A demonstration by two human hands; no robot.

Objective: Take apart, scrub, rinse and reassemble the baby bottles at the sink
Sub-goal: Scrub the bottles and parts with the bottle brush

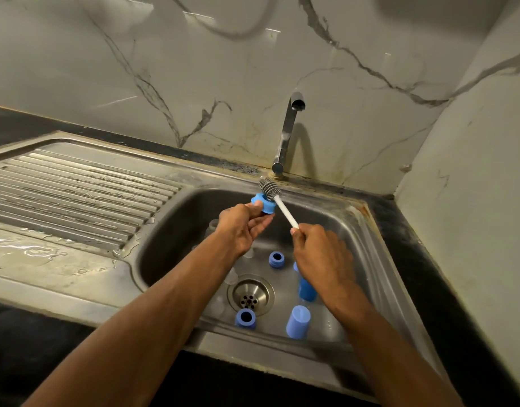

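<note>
both hands are up over the sink [367, 254], near the back of the bowl and just in front of the tap [288, 133]. the left hand [241, 227] pinches a blue bottle ring [264, 203] between thumb and fingertips, holding it tilted with its opening turned toward the tap. the right hand [320, 254] is wrapped round the white handle of a bottle brush [277, 201], and the grey bristled head sits right at the ring's opening, touching its rim; whether the bristles go inside it i cannot tell. the two hands are close but not touching.

down on the floor of the bowl lie more bottle parts. one blue ring [276, 259] sits behind the drain [250, 295], and another blue ring [245, 318] sits in front of the drain, at its edge. a blue cap [298, 322] stands near the front wall, right of the drain, and another blue cap [307, 290] is partly hidden under the right wrist. clear pieces show faintly to the left of the drain, too blurred to make out. the ribbed draining board [76, 198] on the left is wet, with water pooled along its near edge.
</note>
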